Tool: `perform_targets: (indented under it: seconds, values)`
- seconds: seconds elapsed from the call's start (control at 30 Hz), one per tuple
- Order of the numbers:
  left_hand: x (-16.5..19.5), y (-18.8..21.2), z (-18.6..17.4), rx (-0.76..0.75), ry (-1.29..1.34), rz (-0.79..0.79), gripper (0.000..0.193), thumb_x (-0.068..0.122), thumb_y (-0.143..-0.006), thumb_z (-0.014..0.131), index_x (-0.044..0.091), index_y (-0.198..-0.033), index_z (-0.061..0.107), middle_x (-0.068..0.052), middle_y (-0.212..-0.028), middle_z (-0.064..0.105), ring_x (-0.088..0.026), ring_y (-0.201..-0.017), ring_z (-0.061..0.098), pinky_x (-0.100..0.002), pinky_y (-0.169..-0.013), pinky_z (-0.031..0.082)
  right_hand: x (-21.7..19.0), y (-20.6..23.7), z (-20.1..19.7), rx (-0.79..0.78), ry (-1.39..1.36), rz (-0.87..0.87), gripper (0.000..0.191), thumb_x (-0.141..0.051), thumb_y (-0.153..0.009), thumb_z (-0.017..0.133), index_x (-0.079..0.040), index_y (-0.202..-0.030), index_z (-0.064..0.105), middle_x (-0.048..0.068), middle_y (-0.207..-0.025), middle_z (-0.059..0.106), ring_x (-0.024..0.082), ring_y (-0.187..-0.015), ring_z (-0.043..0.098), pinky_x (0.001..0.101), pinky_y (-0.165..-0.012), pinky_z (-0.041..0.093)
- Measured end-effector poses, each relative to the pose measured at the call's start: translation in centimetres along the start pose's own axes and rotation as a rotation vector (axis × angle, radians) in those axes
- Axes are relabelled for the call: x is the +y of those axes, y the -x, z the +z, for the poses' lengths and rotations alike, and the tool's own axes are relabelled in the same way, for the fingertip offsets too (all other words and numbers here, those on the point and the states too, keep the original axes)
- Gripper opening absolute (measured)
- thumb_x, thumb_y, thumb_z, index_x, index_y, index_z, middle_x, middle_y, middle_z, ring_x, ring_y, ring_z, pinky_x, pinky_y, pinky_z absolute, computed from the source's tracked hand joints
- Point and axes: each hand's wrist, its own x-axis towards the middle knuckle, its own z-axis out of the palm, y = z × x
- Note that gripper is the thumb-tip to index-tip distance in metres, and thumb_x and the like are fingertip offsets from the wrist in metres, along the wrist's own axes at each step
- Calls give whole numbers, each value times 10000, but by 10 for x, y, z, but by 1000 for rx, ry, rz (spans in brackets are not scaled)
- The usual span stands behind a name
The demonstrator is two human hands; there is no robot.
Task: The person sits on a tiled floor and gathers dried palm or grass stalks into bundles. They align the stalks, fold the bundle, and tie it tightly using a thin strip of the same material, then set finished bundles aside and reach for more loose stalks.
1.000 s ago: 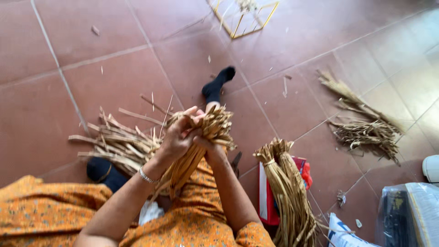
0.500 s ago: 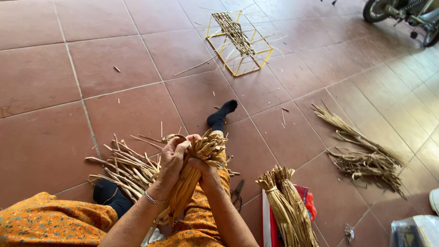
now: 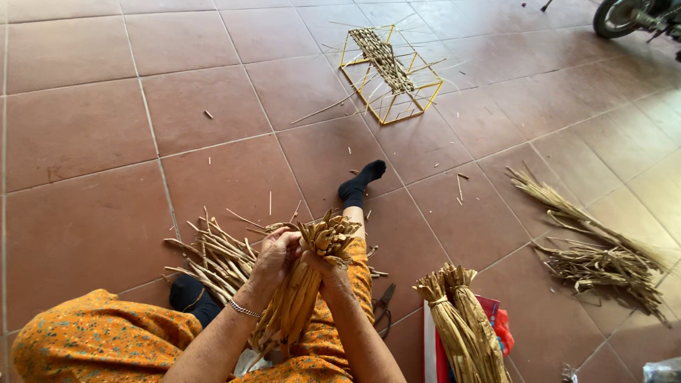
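We're sitting on the floor, lower centre of the frame, w/ a bundle of dried reed strips [image 3: 301,298] upright between both hands. Left hand [image 3: 273,259] is closed round the bundle near its top; right hand [image 3: 328,273] is clamped on the same bundle from the other side, so the two hands sit close together w/ the strip ends [image 3: 332,230] fanning out just above them.

Step in hand, as we judge it: gathering & evening the strip ends while squeezing the bundle tight. A steady two-handed squeeze looks needed, else loose strips slip out.

Around us: a loose pile of strips [image 3: 213,259] at lower left, a tied bundle [image 3: 461,319] at lower right, scissors [image 3: 383,301] on the tiles [image 3: 85,135] between, more reeds [image 3: 589,241] at far right, and a yellow wire frame [image 3: 390,71] w/ some weaving at upper centre.
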Motion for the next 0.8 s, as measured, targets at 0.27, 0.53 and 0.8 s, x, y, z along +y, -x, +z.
perform_targets:
  seconds: [0.27,0.53,0.8]
  values:
    - [47,72,27,65,-616,174,210,113,-988,523,63,-1180,593,-104,-876,759,-158,-807,739,-276,-752,635,-8,-5,-3,48,-28,-26,305,-91,-838,807,-54,-1111,676,92,-964,731,219,-876,717,380,-774,604]
    - [50,98,36,-233,-1258,1033,283,76,-1023,572,67,-1302,523,-159,-1316,681,-286,-1278,651,-481,-1054,491,2,5,15,-18,-16,-28,340,-1,-844,780,-28,-1166,677,76,-1022,723,199,-907,710,342,-785,603]
    - [72,107,17,-316,-1139,427,418,144,-970,665,69,-1355,520,-88,-1154,689,-141,-1101,687,-295,-939,596,2,41,21,-124,191,-33,445,5,-809,812,-52,-1224,663,42,-1132,693,172,-1023,683,325,-896,591]
